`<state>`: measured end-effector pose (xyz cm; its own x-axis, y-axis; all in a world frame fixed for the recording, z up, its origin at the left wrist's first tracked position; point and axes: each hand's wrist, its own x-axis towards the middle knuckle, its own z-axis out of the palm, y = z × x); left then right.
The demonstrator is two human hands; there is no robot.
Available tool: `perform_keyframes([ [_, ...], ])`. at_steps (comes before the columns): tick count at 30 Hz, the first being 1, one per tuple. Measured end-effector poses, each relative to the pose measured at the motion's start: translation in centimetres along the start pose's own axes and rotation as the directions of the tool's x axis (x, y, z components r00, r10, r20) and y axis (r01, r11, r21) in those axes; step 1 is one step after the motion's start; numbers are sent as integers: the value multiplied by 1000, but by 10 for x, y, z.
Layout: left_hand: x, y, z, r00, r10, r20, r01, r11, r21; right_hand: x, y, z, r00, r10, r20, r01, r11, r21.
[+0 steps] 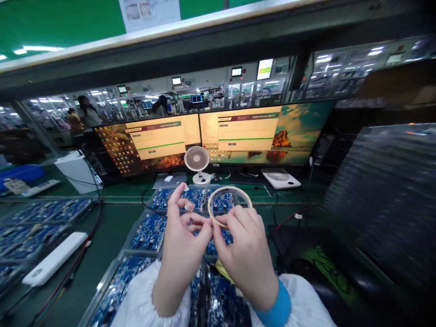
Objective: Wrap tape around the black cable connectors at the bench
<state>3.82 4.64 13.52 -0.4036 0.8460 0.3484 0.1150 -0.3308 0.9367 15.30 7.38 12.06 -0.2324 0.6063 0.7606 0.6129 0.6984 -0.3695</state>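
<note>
Lighting and image quality: even, bright, wide-angle.
Overhead strip lights (37, 48) and two glowing monitors (211, 136) lit the scene; edges curved strongly, the right side was dim and blurred.

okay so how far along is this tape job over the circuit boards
Early, by the look of it. Both hands, left hand and right hand, pinch the tape roll, apparently picking at its end. No tape shows on the blue circuit boards in the trays below, so applying it seems left.
</note>
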Motion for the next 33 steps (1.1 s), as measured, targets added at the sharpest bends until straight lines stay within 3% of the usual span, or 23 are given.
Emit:
perform_keyframes([
  [5, 3, -2, 0, 1000, 12, -19, -13, 997, -70, -1, -1, 1, 999, -22, -25, 22, 1000, 4],
  [10, 7, -2, -2, 997, -71, 14, 72, 973, -220, -4, -3, 5, 983, -127, -136, 115, 989, -96],
  [16, 10, -7, -4, 978, -190, 82, 207, 911, -358, -8, -7, 12, 927, -282, -247, 227, 946, -230],
  [20, 13, -7, -8, 969, -211, 127, 245, 883, -399, -8, -7, 9, 936, -256, -243, 220, 961, -167],
  [25, 13, -1, -12, 969, -191, 158, 239, 890, -389, -5, -6, 3, 965, -178, -192, 172, 984, -47],
  [30, 14, -3, -13, 976, -195, 102, 217, 931, -294, -7, -5, 7, 976, -173, -132, 171, 985, -21],
  [33, 18, -8, -17, 987, -158, 43, 163, 961, -222, -7, -8, 4, 969, -185, -167, 188, 982, 1],
])
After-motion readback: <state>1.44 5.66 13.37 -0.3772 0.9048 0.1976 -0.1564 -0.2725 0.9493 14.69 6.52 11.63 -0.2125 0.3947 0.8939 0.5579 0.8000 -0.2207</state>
